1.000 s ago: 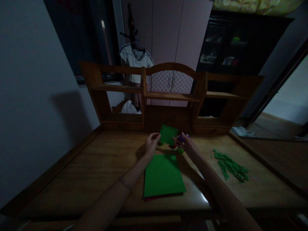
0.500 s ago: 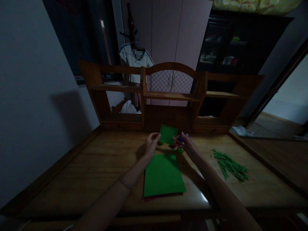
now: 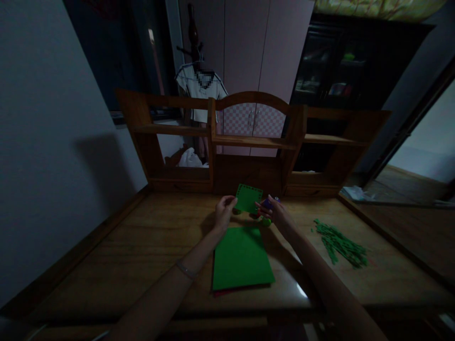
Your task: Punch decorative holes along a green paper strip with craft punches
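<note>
A small green sheet [image 3: 248, 198], with a row of dark holes along its edges, is held up over the table. My left hand [image 3: 224, 208] pinches its left edge between thumb and fingers. My right hand [image 3: 275, 212], at the sheet's right side, is closed around a small purple paper punch [image 3: 270, 203] that is partly hidden by the fingers. Under and beside the sheet sit a small red object [image 3: 257, 215] and a round light-green object [image 3: 266, 221], too small to name. Nearer to me lies a stack of larger green sheets [image 3: 242, 258] with a red layer underneath.
A heap of green paper strips [image 3: 341, 244] lies on the wooden table [image 3: 152, 251] at the right. Along the back edge stands a wooden shelf rack [image 3: 254, 141]. The wall [image 3: 71, 189] borders the left side.
</note>
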Available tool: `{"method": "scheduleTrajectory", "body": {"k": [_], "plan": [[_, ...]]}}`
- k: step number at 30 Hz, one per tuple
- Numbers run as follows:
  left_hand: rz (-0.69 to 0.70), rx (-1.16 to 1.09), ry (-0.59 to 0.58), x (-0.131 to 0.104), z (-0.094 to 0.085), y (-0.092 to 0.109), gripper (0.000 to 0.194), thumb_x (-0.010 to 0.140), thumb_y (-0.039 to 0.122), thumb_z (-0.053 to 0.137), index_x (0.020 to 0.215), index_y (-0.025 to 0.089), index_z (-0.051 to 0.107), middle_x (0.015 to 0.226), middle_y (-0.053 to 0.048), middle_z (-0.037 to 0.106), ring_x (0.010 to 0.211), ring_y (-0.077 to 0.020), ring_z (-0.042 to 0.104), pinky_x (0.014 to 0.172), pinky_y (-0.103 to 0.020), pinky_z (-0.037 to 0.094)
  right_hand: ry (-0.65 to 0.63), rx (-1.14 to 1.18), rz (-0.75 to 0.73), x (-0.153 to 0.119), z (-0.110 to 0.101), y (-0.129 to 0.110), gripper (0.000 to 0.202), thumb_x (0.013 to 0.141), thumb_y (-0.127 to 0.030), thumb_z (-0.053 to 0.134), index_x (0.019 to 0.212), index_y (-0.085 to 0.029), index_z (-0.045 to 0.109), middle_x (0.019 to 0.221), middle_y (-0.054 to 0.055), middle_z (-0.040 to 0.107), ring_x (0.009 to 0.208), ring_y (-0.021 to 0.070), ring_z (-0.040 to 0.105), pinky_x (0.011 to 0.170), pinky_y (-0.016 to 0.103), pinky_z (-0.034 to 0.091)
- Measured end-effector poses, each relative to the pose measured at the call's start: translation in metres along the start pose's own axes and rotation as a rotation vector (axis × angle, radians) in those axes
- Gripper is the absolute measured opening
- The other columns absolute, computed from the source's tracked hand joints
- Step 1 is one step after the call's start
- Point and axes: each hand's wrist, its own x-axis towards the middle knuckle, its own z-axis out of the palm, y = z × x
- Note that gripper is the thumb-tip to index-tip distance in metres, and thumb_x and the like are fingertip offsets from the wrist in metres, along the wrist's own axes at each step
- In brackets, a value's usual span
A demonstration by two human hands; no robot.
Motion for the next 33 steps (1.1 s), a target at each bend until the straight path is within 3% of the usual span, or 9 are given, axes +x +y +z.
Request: {"method": "scheduleTrajectory", "body": {"k": [33], "plan": [[-0.032, -0.006, -0.012, -0.0046, 0.0016, 0.0081, 0.027, 0.07, 0.038, 0.063, 0.089, 0.019, 0.062, 0.089, -0.005, 0.064, 0.076, -0.0176, 0.062, 0.068, -0.028, 0.047, 0.023, 0.003, 0.022, 0.0012, 0.0002, -0.0005, 0.031, 0.073, -0.047, 0.067, 0.078, -0.019, 0.056, 0.087, 0.005, 0.067, 0.092, 0.0252, 0.067, 0.066, 0.028, 0.058]]}}
